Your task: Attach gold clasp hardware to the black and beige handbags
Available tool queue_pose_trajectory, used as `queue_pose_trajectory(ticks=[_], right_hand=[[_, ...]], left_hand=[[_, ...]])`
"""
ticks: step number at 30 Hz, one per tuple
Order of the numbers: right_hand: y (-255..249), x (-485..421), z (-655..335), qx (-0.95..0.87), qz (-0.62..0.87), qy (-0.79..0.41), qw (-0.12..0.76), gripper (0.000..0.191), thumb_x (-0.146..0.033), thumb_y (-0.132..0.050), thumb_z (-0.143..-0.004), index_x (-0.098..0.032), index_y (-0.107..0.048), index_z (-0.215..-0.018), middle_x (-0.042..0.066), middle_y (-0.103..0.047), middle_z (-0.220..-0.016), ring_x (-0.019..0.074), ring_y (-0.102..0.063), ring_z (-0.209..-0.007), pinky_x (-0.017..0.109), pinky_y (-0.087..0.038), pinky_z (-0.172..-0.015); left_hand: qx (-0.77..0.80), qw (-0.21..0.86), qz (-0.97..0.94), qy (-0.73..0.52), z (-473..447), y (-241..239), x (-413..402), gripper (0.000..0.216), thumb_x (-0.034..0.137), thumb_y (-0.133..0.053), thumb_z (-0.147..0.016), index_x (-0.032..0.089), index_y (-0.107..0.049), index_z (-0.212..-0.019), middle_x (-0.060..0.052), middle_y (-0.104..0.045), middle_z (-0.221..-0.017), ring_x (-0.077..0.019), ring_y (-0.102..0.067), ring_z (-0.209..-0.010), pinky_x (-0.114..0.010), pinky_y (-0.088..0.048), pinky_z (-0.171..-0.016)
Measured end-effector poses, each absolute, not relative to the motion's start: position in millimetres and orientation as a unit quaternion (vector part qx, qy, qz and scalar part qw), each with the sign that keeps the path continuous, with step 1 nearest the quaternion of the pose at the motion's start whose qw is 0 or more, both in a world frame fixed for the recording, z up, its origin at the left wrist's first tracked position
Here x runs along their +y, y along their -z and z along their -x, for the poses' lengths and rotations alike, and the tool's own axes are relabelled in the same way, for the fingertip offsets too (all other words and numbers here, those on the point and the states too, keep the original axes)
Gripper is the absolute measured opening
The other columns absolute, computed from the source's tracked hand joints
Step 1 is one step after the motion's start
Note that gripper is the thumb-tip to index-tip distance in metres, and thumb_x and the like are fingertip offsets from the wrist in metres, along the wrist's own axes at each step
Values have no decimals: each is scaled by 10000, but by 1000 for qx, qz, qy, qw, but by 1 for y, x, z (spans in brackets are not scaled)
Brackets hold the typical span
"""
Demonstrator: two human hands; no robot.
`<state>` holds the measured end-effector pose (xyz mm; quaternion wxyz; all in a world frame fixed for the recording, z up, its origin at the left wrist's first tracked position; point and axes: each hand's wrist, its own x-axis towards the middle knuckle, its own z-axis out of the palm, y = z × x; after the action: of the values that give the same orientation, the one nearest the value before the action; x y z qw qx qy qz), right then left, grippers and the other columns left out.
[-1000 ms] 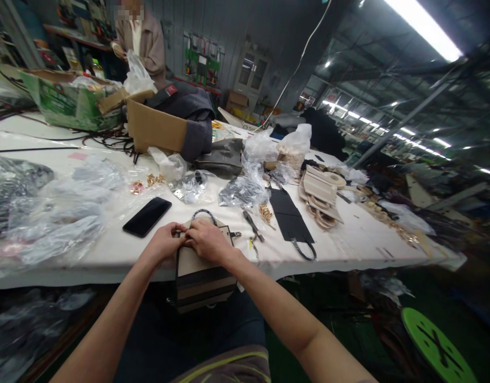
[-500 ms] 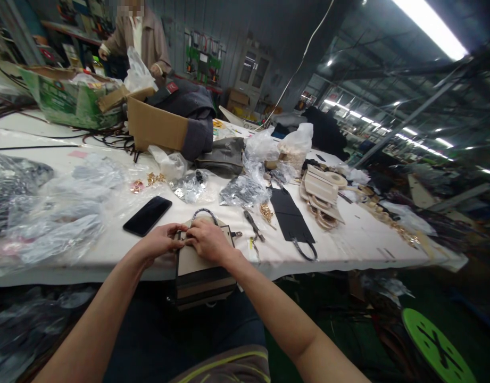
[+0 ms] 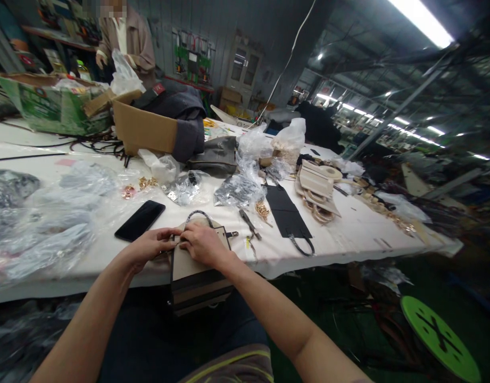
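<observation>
A beige handbag (image 3: 192, 268) with dark trim and a looped handle (image 3: 199, 214) lies at the table's front edge, over my lap. At its upper left corner, the fingertips of my left hand (image 3: 157, 246) pinch the bag's edge. My right hand (image 3: 204, 243) is bent over the top of the bag, its fingers closed at the same spot and nearly meeting the left ones. Any small part between the fingertips is hidden. From the bag's right side sticks out a short strap with a metal clasp (image 3: 232, 234).
A black phone (image 3: 140, 221) lies left of the bag. To the right are pliers (image 3: 250, 223), gold hardware pieces (image 3: 263, 210), a black panel with a handle (image 3: 287, 213) and stacked beige bag pieces (image 3: 314, 183). Behind stands a cardboard box (image 3: 144, 130); a person (image 3: 139, 45) works beyond it.
The view has shifted slightly, so the table's things appear a little further left. Both hands stay at the same corner of the handbag, with little change in their grip.
</observation>
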<state>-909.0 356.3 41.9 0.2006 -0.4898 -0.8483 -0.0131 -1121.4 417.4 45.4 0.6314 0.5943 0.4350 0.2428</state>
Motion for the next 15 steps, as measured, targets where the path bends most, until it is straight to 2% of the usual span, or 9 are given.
queue_pose_trajectory(ticks=[4, 7, 11, 15], right_hand=[[-44, 355, 909, -848, 491, 11, 198, 112, -265, -715, -1104, -171, -775, -1115, 95, -712, -1155, 259, -618, -1129, 356, -511, -962], [-42, 355, 910, -844, 495, 11, 205, 107, -255, -707, -1102, -178, -776, -1131, 92, -713, -1167, 257, -617, -1134, 354, -509, -973], [-37, 356, 911, -842, 496, 10, 213, 118, -252, -705, -1099, -170, -783, -1133, 99, -717, -1171, 261, -622, -1129, 361, -510, -977], [-37, 358, 910, -837, 499, -4, 224, 121, -254, -725, -1088, -170, -807, -1118, 101, -729, -1159, 255, -641, -1137, 349, -512, -987]], left_hand=[[449, 624, -565, -299, 1113, -33, 414, 650, 435, -996, -492, 182, -852, -1073, -86, -827, -959, -257, -722, -870, -315, -529, -701], [458, 600, -568, -328, 1108, -27, 413, 611, 411, -968, -490, 178, -846, -1042, -86, -835, -981, -268, -733, -912, -331, -552, -743], [462, 588, -575, -331, 1107, -26, 414, 563, 371, -946, -492, 181, -845, -1012, -73, -835, -961, -241, -722, -864, -322, -553, -747], [472, 579, -580, -324, 1106, -28, 414, 568, 361, -942, -467, 178, -843, -995, -71, -822, -910, -239, -712, -801, -310, -534, -668]])
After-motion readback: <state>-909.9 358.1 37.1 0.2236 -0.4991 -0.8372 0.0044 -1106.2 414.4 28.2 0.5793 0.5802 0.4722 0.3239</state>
